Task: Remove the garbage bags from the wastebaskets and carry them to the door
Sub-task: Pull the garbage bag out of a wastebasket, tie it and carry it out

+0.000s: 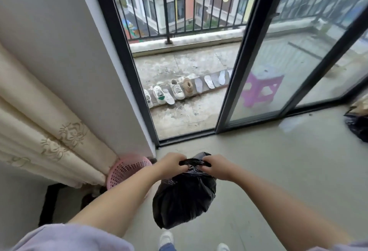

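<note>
A full black garbage bag [184, 197] hangs in the air above the grey floor, in front of me. My left hand [172, 166] and my right hand [216, 168] both grip its gathered top, pulling the black handles apart between them. A pink perforated wastebasket [125, 169] stands on the floor to the left, in the corner by the wall and curtain; no bag shows in it. The sliding glass door [256, 67] to the balcony is open straight ahead.
A cream curtain [39, 129] hangs at the left. A second black bag [358, 125] lies on the floor at the right edge. Outside, shoes and insoles [179, 90] line the balcony, and a purple stool [260, 88] stands behind the glass.
</note>
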Demonstrator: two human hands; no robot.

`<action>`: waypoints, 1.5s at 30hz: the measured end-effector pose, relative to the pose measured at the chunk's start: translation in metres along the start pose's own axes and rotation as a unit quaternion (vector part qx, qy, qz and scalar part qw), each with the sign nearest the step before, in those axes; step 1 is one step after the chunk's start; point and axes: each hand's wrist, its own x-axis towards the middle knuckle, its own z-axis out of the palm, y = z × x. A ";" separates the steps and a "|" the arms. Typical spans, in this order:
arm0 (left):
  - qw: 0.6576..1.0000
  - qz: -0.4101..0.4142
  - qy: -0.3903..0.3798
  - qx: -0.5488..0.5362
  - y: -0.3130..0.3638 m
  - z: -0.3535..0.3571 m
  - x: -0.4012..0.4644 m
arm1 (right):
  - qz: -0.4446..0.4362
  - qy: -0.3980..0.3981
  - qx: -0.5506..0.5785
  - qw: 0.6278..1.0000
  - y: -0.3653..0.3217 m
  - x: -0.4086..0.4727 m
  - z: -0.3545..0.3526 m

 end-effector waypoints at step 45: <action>0.523 0.660 -0.389 0.375 0.605 0.546 -0.292 | 0.578 0.500 0.348 0.543 0.143 -0.801 0.308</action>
